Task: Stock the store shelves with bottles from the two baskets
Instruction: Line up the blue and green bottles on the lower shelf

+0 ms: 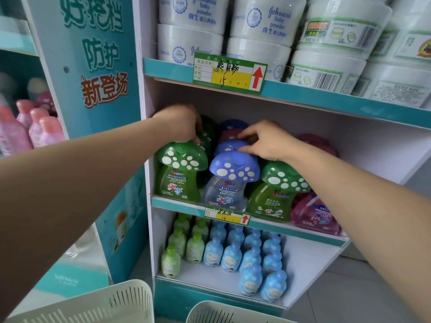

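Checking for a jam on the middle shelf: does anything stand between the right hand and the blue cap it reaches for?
Nothing visible does. The right hand pinches the second blue cap, just behind the front blue-capped bottle. The left hand likewise touches the front green cap.

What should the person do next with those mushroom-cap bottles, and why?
Probably seat the rear blue-capped bottle squarely behind the front blue-capped bottle, then let go. The right hand pinches its cap, and whether its base stands flat is hidden. The left hand grips the top of the green-capped bottle beside it, seemingly steadying that row.
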The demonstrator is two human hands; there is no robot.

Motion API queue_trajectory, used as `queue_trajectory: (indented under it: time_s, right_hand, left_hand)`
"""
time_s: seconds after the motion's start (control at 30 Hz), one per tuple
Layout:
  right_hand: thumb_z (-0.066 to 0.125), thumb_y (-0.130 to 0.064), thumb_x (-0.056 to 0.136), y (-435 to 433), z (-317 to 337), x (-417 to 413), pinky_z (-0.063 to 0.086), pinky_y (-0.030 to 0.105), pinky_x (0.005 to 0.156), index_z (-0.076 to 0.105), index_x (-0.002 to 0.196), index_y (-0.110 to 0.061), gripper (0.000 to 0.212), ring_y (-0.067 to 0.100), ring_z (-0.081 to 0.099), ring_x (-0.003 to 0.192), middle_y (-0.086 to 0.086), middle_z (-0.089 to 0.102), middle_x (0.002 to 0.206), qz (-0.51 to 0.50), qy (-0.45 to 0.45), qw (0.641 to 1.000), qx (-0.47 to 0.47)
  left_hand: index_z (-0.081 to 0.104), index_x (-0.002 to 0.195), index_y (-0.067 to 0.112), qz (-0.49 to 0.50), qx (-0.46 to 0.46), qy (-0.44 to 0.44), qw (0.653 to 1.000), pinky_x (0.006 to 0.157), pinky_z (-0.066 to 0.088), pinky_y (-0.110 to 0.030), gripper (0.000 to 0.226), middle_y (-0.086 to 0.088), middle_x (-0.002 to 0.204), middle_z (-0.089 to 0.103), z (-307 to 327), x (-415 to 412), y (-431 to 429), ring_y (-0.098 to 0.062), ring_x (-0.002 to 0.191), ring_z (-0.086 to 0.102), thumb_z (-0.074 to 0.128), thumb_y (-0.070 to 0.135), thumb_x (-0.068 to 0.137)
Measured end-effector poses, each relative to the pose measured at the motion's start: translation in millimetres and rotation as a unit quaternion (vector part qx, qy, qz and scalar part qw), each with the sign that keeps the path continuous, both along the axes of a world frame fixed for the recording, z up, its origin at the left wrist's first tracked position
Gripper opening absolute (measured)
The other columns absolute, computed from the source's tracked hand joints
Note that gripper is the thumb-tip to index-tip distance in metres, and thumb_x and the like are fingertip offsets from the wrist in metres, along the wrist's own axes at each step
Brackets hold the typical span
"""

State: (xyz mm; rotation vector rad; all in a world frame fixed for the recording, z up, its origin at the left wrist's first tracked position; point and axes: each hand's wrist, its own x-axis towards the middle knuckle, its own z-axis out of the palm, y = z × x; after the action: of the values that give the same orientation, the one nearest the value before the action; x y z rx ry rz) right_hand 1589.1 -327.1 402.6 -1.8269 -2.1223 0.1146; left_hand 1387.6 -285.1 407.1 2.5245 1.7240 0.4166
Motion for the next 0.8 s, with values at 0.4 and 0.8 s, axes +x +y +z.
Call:
queue_trajectory:
  time_s: [0.4, 0.8]
  right_hand:
    - [0.068, -0.031, 0.085, 22.2, -4.6, 8.0, 0.045, 0.026, 0.092, 0.070, 0.112, -0.023, 0.028, 0.020, 0.061, 0.108, 0.000, 0.068, 0.117, -0.069, 0.029, 0.994, 0.081]
    - [0.072, -0.024, 0.081, 43.4, -8.8, 16.2, 0.043, 0.021, 0.085, 0.070, 0.112, -0.024, 0.031, 0.018, 0.061, 0.107, -0.001, 0.068, 0.116, -0.044, 0.003, 0.997, 0.069]
  left_hand:
    - [0.058, 0.129, 0.016, 0.001, 0.015, -0.027, 1.000, 0.090, 0.047, -0.033, 0.039, -0.011, 0.132, 0.056, 0.1, 23.2, 21.1, -0.031, 0.115, 0.055, 0.057, 0.028, 0.092]
    - [0.062, 0.121, 0.005, 0.038, 0.004, 0.014, 0.999, 0.082, 0.050, -0.037, 0.048, -0.017, 0.119, 0.063, -5.2, 30.2, 50.9, -0.035, 0.105, 0.060, 0.073, 0.029, 0.082]
